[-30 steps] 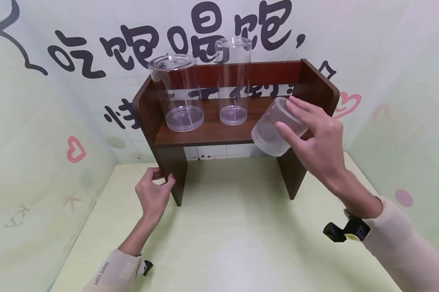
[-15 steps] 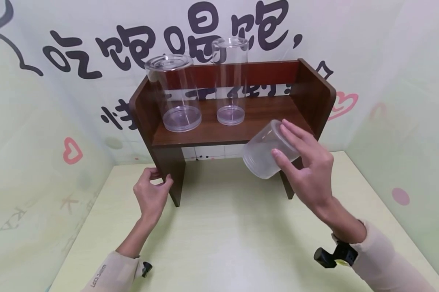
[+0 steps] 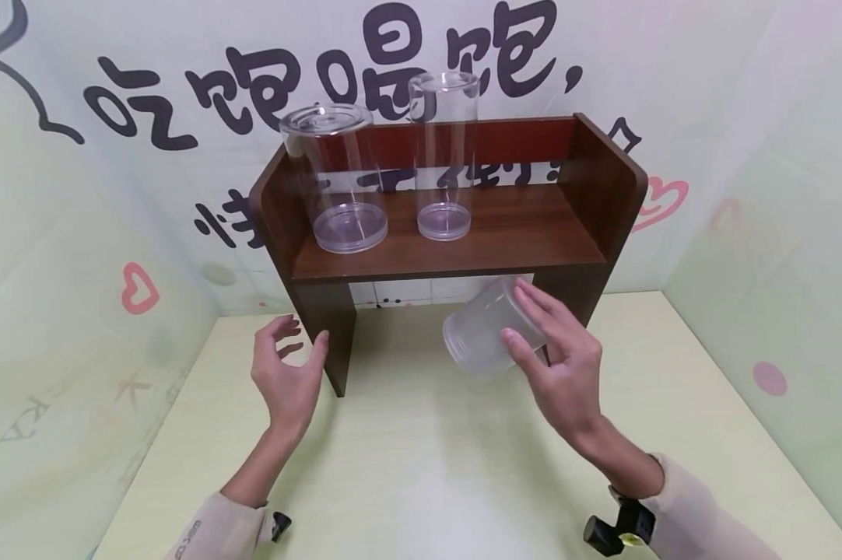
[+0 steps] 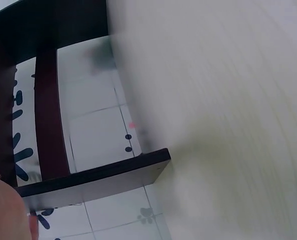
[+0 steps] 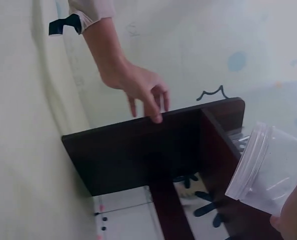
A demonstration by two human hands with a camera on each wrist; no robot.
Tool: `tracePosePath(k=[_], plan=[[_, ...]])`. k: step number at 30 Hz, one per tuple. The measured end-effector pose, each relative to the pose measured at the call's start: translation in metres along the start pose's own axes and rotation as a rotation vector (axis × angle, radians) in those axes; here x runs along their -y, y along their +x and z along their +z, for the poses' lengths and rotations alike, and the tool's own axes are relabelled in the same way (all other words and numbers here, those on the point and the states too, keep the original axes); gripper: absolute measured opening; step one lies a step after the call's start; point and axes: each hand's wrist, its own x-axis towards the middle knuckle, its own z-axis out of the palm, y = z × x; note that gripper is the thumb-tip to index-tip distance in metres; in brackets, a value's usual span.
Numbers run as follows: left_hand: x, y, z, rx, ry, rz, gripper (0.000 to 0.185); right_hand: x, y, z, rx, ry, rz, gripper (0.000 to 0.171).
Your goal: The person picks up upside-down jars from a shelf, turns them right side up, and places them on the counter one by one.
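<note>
My right hand (image 3: 557,354) grips a short frosted plastic jar (image 3: 478,336), tilted with its mouth toward me, below the front edge of the dark wooden shelf (image 3: 463,253) and above the table. The same jar (image 5: 268,169) shows at the right of the right wrist view. My left hand (image 3: 285,365) hovers with spread fingers beside the shelf's left leg (image 3: 330,330), its thumb at the leg's edge. The left hand (image 5: 143,92) also shows by the shelf side in the right wrist view. A wide clear jar (image 3: 335,179) and a narrow clear jar (image 3: 443,155) stand upright on the shelf.
The pale green table (image 3: 428,467) stretches in front of the shelf. Printed fabric walls (image 3: 78,194) close in at the back and both sides. The shelf's right half (image 3: 540,225) is bare wood. The left wrist view shows the shelf's leg (image 4: 96,180) from below.
My right hand has carried the frosted jar off the shelf's right side, down and left below the board. My left hand has let go of the shelf leg and spread its fingers.
</note>
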Motion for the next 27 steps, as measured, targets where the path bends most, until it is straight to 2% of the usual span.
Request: tracePosePath(k=[3, 5, 9, 12, 15, 22, 27], plan=[[-0.008, -0.004, 0.002, -0.068, -0.025, 0.078, 0.046, -0.007, -0.01, 0.005, -0.01, 0.023, 0.032, 0.05], [-0.013, -0.007, 0.003, -0.09, -0.044, 0.128, 0.044, -0.013, -0.015, 0.008, -0.018, 0.029, 0.06, 0.049], [-0.019, -0.012, 0.007, -0.062, -0.069, 0.207, 0.043, -0.025, -0.025, 0.014, -0.02, 0.051, 0.17, 0.044], [-0.024, -0.017, 0.01, 0.016, -0.095, 0.251, 0.046, -0.032, -0.03, 0.018, -0.014, 0.058, 0.295, 0.038], [-0.029, -0.023, 0.015, 0.11, -0.121, 0.261, 0.052, -0.039, -0.034, 0.021, -0.015, 0.049, 0.417, 0.035], [-0.037, -0.037, 0.031, 0.325, -0.11, 0.237, 0.071, -0.055, -0.034, 0.028, -0.019, 0.038, 0.599, 0.034], [-0.045, -0.046, 0.039, 0.452, -0.064, 0.163, 0.084, -0.061, -0.038, 0.033, -0.019, 0.112, 0.743, 0.037]])
